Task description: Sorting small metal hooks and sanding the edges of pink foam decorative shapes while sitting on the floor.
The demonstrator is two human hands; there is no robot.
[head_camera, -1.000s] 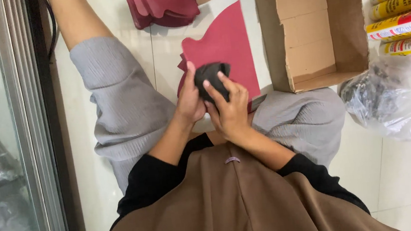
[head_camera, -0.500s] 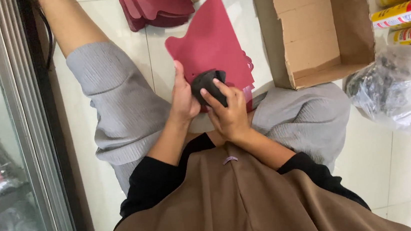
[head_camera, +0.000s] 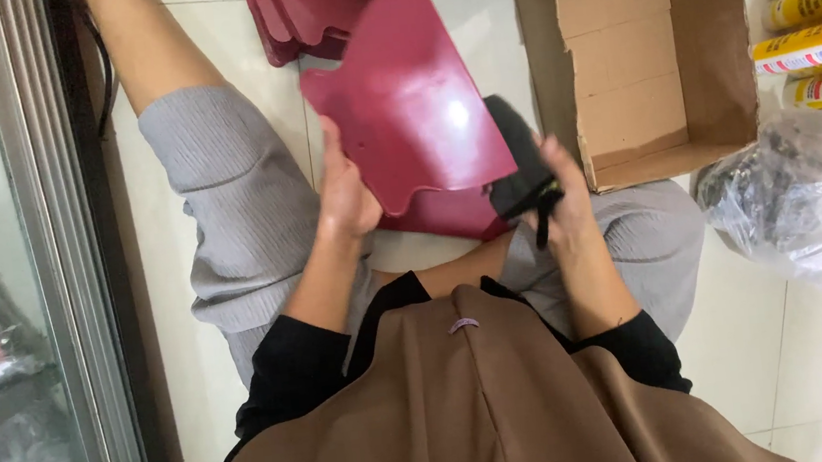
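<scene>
My left hand (head_camera: 344,189) grips the lower left edge of a glossy dark red flat sheet (head_camera: 409,101) and holds it tilted up over my lap. Beneath it another red sheet (head_camera: 440,216) lies across my knees. My right hand (head_camera: 560,194) holds a small black object (head_camera: 520,162) with a black strap hanging from it, just right of the raised sheet. I sit on the floor in grey shorts and a brown apron.
A stack of more red sheets (head_camera: 294,11) lies on the white tile floor ahead. An open cardboard box (head_camera: 635,49) stands at the right. Beyond it are rolled yellow and red packages (head_camera: 817,11) and a clear plastic bag (head_camera: 800,199). A glass door frame (head_camera: 53,265) runs along the left.
Both hands were together on the black object over the red sheet. Now they are apart: the left hand has lifted a red sheet, the right keeps the black object.
</scene>
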